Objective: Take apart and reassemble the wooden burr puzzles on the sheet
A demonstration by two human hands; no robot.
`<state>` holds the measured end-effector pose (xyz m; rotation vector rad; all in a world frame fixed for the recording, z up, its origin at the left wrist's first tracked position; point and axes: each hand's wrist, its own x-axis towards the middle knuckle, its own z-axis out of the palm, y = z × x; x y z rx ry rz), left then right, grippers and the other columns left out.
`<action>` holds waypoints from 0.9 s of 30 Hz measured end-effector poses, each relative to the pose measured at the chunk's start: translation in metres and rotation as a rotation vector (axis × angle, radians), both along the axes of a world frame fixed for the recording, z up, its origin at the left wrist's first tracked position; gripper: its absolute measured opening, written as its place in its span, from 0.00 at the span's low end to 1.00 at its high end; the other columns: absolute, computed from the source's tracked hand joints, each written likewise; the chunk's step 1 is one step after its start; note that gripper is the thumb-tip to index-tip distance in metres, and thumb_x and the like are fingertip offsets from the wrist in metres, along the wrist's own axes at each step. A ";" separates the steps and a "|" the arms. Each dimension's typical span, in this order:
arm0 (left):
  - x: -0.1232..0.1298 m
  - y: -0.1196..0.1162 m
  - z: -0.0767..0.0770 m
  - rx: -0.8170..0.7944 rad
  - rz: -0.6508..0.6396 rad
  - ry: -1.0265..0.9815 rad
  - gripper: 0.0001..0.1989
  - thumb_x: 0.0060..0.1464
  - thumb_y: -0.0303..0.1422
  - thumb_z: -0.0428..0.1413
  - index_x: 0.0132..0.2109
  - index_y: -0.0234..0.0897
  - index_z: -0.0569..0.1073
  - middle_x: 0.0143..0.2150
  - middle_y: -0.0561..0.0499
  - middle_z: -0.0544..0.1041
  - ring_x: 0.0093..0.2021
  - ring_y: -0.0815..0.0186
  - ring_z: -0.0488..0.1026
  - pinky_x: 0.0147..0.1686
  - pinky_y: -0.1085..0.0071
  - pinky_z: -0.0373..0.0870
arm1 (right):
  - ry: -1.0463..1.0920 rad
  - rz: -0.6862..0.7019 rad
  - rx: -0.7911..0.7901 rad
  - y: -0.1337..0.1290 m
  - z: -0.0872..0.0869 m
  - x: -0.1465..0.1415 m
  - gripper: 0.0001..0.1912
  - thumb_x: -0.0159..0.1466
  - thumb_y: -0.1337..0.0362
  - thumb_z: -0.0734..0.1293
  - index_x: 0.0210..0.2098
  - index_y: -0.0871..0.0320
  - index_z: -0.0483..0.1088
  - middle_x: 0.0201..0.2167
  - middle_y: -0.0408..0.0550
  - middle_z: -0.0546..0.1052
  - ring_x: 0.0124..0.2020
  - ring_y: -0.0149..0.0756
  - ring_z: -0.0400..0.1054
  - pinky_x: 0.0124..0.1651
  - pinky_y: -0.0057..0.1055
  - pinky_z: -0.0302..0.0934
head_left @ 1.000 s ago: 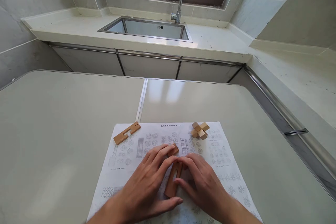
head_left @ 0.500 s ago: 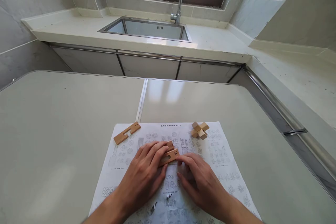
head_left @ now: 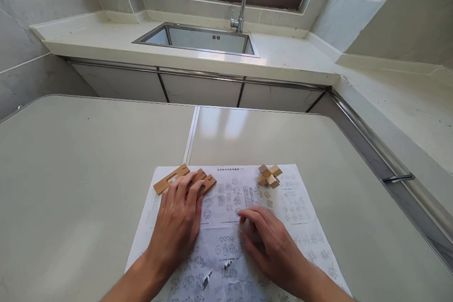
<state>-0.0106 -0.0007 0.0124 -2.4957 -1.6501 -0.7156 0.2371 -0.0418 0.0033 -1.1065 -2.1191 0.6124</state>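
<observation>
My left hand (head_left: pixel 177 214) has its fingers curled over two flat wooden puzzle pieces lying side by side on a printed sheet (head_left: pixel 226 226). The nearer piece (head_left: pixel 208 182) is marked 2 and has a slot; most of the farther piece (head_left: pixel 200 174) is under my fingers. Just left of them lies a similar slotted wooden piece (head_left: pixel 164 185), close to or touching my fingers. My right hand (head_left: pixel 271 240) rests over the sheet with its fingers bent, a gap to the thumb, and nothing visible between them. An assembled wooden cross puzzle (head_left: pixel 270 176) sits at the sheet's far right.
The sheet lies on a pale table (head_left: pixel 88 188) with a seam (head_left: pixel 191 134) running away from me. The sheet has small tears near its bottom. Beyond the table are a counter (head_left: pixel 290 59), a sink (head_left: pixel 198 37) and a tap (head_left: pixel 240 14).
My left hand has moved left and away from me with the two puzzle pieces, bringing them beside the third. My right hand no longer touches the piece marked 2 and stays in place.
</observation>
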 end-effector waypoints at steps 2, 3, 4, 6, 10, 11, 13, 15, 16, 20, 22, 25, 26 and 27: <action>-0.001 0.000 -0.001 0.006 0.015 0.009 0.14 0.72 0.25 0.49 0.61 0.36 0.67 0.64 0.36 0.72 0.62 0.44 0.70 0.57 0.44 0.73 | -0.001 0.002 -0.001 0.000 0.000 0.000 0.20 0.71 0.74 0.62 0.60 0.55 0.63 0.46 0.55 0.78 0.45 0.46 0.75 0.46 0.44 0.77; -0.002 0.000 -0.001 0.003 0.020 0.010 0.15 0.72 0.25 0.49 0.62 0.36 0.67 0.65 0.36 0.72 0.63 0.44 0.70 0.58 0.44 0.72 | -0.001 0.001 -0.001 0.000 0.000 0.000 0.20 0.71 0.74 0.62 0.60 0.55 0.63 0.46 0.55 0.78 0.45 0.46 0.75 0.46 0.44 0.77; -0.003 0.000 -0.002 -0.001 0.024 0.009 0.16 0.72 0.24 0.48 0.62 0.36 0.67 0.65 0.36 0.71 0.63 0.45 0.70 0.59 0.44 0.71 | 0.000 0.001 -0.002 0.000 0.000 0.000 0.20 0.70 0.74 0.62 0.59 0.55 0.63 0.46 0.55 0.78 0.45 0.46 0.75 0.46 0.43 0.77; -0.005 0.000 -0.003 -0.005 0.031 0.004 0.18 0.70 0.21 0.48 0.64 0.36 0.66 0.66 0.37 0.71 0.64 0.46 0.69 0.61 0.44 0.70 | 0.003 0.001 -0.007 0.000 -0.001 0.000 0.20 0.70 0.74 0.63 0.59 0.56 0.64 0.46 0.55 0.77 0.46 0.46 0.75 0.47 0.43 0.76; -0.008 0.001 -0.002 -0.006 0.029 -0.006 0.24 0.68 0.17 0.47 0.66 0.38 0.66 0.67 0.39 0.70 0.66 0.47 0.67 0.63 0.44 0.68 | 0.015 0.000 -0.029 -0.001 -0.003 0.001 0.20 0.70 0.74 0.63 0.60 0.55 0.64 0.47 0.55 0.77 0.46 0.46 0.75 0.47 0.43 0.76; -0.008 0.002 -0.001 -0.007 0.025 -0.005 0.26 0.67 0.16 0.47 0.67 0.38 0.66 0.67 0.39 0.70 0.66 0.47 0.67 0.63 0.44 0.68 | 0.025 -0.001 -0.044 -0.001 -0.003 0.001 0.19 0.70 0.74 0.63 0.59 0.55 0.64 0.47 0.54 0.77 0.45 0.46 0.75 0.46 0.43 0.76; -0.009 0.002 0.001 0.001 0.006 -0.005 0.27 0.66 0.15 0.47 0.68 0.38 0.66 0.67 0.39 0.70 0.66 0.47 0.66 0.63 0.44 0.68 | 0.065 -0.007 -0.098 -0.001 -0.001 0.002 0.18 0.71 0.73 0.63 0.59 0.54 0.65 0.46 0.53 0.77 0.42 0.43 0.75 0.44 0.40 0.75; -0.008 0.002 0.003 0.019 -0.038 -0.015 0.25 0.66 0.15 0.48 0.66 0.36 0.67 0.66 0.38 0.71 0.66 0.47 0.67 0.63 0.44 0.69 | 0.148 -0.039 -0.171 0.000 0.001 0.003 0.15 0.73 0.71 0.62 0.56 0.52 0.67 0.44 0.51 0.76 0.38 0.40 0.74 0.40 0.36 0.74; -0.008 0.002 0.004 0.027 -0.071 -0.025 0.23 0.67 0.15 0.48 0.65 0.35 0.68 0.65 0.37 0.71 0.66 0.47 0.67 0.62 0.45 0.70 | 0.203 -0.072 -0.210 0.001 0.002 0.004 0.12 0.74 0.69 0.62 0.55 0.51 0.67 0.42 0.49 0.76 0.36 0.39 0.74 0.39 0.34 0.73; -0.003 -0.003 0.007 0.044 -0.238 -0.072 0.18 0.67 0.17 0.52 0.59 0.33 0.71 0.62 0.36 0.72 0.64 0.49 0.69 0.61 0.48 0.73 | 0.446 -0.253 -0.391 0.006 0.003 0.007 0.11 0.76 0.60 0.63 0.57 0.50 0.65 0.39 0.46 0.77 0.31 0.35 0.72 0.34 0.31 0.72; 0.000 -0.006 0.008 0.029 -0.324 -0.083 0.17 0.66 0.16 0.53 0.57 0.34 0.72 0.60 0.37 0.73 0.62 0.50 0.70 0.59 0.50 0.74 | 0.559 -0.313 -0.481 0.009 0.003 0.009 0.16 0.77 0.56 0.64 0.62 0.49 0.62 0.42 0.47 0.78 0.29 0.33 0.72 0.33 0.31 0.72; 0.003 -0.010 0.007 -0.006 -0.411 -0.097 0.17 0.65 0.15 0.52 0.56 0.34 0.73 0.59 0.38 0.74 0.60 0.51 0.71 0.57 0.52 0.76 | 0.677 -0.374 -0.588 0.013 0.004 0.013 0.26 0.75 0.51 0.66 0.68 0.46 0.56 0.48 0.50 0.79 0.27 0.32 0.73 0.28 0.30 0.70; 0.004 -0.010 0.006 -0.012 -0.423 -0.104 0.17 0.64 0.15 0.52 0.55 0.35 0.73 0.59 0.38 0.75 0.59 0.51 0.72 0.57 0.53 0.76 | 0.698 -0.389 -0.617 0.014 0.005 0.014 0.28 0.75 0.50 0.67 0.69 0.46 0.54 0.50 0.51 0.79 0.27 0.33 0.73 0.26 0.30 0.70; 0.004 -0.010 0.006 -0.018 -0.431 -0.111 0.17 0.64 0.14 0.52 0.54 0.35 0.73 0.58 0.38 0.75 0.59 0.51 0.72 0.56 0.53 0.76 | 0.713 -0.403 -0.640 0.015 0.006 0.015 0.30 0.74 0.49 0.67 0.70 0.45 0.54 0.51 0.52 0.79 0.27 0.33 0.74 0.26 0.30 0.70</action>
